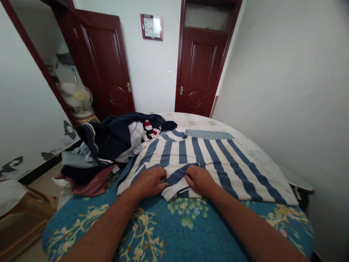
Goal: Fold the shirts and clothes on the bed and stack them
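Note:
A blue-and-white striped shirt [223,160] lies spread flat over the table's near half. One part of it is folded over, and a white-edged end [171,191] lies between my hands at the near edge. My left hand [152,181] rests on the cloth left of this end, its fingers curled down on the fabric. On the other side, my right hand [200,179] has its fingers bent and closed on the same folded part. My fingertips are partly hidden, and neither hand lifts the shirt much off the surface.
Rumpled dark and pale clothes [111,140] are heaped left of the shirt. A blue flowered quilted cover [174,233] lies beneath my forearms, and a pale patterned cloth [199,118] covers the far end. A wooden chair [29,214] stands left; a wall [297,80] borders the right.

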{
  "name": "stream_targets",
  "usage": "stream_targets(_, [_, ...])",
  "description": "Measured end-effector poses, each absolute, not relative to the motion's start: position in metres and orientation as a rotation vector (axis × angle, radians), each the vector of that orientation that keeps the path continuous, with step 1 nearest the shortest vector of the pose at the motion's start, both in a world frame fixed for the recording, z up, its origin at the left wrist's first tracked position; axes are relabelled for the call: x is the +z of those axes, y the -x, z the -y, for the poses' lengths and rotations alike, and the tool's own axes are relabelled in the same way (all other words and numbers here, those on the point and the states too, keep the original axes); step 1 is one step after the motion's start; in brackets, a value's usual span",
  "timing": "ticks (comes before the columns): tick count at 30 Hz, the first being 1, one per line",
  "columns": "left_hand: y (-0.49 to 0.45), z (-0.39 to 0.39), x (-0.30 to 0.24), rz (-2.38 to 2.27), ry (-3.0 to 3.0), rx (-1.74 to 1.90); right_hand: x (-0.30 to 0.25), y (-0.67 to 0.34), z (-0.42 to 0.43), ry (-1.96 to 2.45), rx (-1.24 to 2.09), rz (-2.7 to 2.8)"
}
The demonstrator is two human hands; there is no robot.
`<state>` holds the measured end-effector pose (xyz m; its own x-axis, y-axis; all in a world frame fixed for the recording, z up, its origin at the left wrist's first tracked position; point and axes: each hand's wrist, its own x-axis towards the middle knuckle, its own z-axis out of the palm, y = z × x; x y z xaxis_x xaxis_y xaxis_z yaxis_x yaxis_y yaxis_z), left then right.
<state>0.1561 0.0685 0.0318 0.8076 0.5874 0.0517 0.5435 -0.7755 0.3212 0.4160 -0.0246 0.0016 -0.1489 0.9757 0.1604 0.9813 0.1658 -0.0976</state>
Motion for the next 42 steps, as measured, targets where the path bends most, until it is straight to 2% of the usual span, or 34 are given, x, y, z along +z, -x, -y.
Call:
stream_targets(11, [-0.166, -0.066, 0.03, -1.09, -2.645, 0.166, 0.011, -0.431, 0.026, 2.285, -0.056, 1.963])
stream_targets(19, [-0.169, -0.071, 0.021, -1.171, -2.669, 0.179, 0.01, -0.441, 0.027, 2.206, 0.035, 1.889])
stream_targets(27, [-0.195, -0.068, 0.034, -1.413, -2.618, -0.061, 0.01, -0.443, 0.027, 2.152, 0.072, 1.836])
stream_targets(32, [-0.206, -0.05, 0.027, -1.635, -2.647, 0.104, 0.012, -0.444, 0.028, 2.137, 0.107, 1.819])
stream_targets(36, [-0.203, -0.044, 0.021, -1.587, -2.718, 0.158, 0.013, -0.445, 0.028, 2.137, 0.137, 1.808])
stream_targets(42, [-0.203, -0.051, 0.026, -1.577, -2.72, 0.022, 0.008, -0.446, 0.027, 2.11, 0.106, 1.802])
